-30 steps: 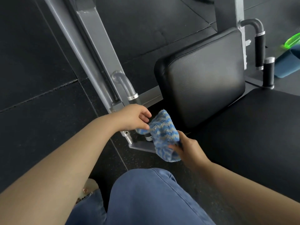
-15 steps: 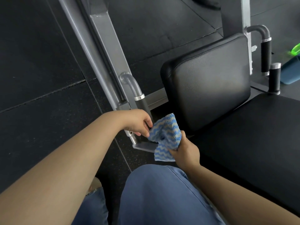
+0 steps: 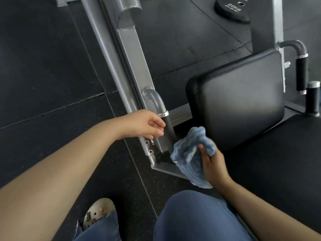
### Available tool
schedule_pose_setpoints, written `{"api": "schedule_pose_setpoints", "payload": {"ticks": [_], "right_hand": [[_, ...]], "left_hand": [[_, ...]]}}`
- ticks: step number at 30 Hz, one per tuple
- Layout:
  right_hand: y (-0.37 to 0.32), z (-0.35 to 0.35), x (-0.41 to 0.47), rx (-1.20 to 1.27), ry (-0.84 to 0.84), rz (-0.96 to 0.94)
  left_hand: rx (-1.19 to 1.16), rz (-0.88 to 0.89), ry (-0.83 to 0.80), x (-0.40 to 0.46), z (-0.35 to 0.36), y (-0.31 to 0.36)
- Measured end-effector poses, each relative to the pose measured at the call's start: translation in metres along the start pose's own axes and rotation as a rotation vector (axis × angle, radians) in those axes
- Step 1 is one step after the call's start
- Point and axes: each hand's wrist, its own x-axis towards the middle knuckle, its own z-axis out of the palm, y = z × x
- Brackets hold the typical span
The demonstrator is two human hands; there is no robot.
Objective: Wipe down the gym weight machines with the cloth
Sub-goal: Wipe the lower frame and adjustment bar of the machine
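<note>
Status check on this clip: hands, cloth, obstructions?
Right hand grips cloth. Left hand open beside handle grip, empty. Nothing blocking the grip.

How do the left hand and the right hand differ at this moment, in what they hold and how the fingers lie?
The right hand grips the blue striped cloth with its fingers curled into it; the left hand holds nothing. The left hand's fingers are loosely bent, close beside the black handle grip, while the right hand sits lower, in front of the black pad. Both are bare and reach toward the same machine.
</note>
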Motion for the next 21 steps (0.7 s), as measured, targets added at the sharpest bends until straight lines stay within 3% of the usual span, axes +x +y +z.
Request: {"api": "schedule_pose_setpoints", "payload": {"ticks": [3, 6, 9, 13, 17, 21], "right_hand": [[-0.042, -0.001, 0.032, -0.005, 0.031, -0.046], [-0.084, 0.002, 0.062, -0.065, -0.101, -0.093], [-0.104, 0.009, 0.072, -0.045, -0.231, -0.108], [-0.109, 0.022, 0.074, -0.116, -0.225, -0.142], [-0.111, 0.025, 0.084, -0.535, -0.195, -0.218], [-0.122, 0.039, 0.101, -0.859, -0.035, -0.257]], "left_hand": [[-0.198, 0.077, 0.069, -0.002, -0.005, 0.005], [-0.343, 0.147, 0.207, 0.000, -0.008, 0.009], [-0.303, 0.179, 0.246, 0.004, -0.010, 0.007], [-0.271, 0.161, 0.220, 0.003, -0.017, -0.003], [-0.100, 0.085, 0.241, -0.006, -0.042, -0.015], [-0.069, -0.001, 0.429, -0.014, -0.073, -0.020]]}}
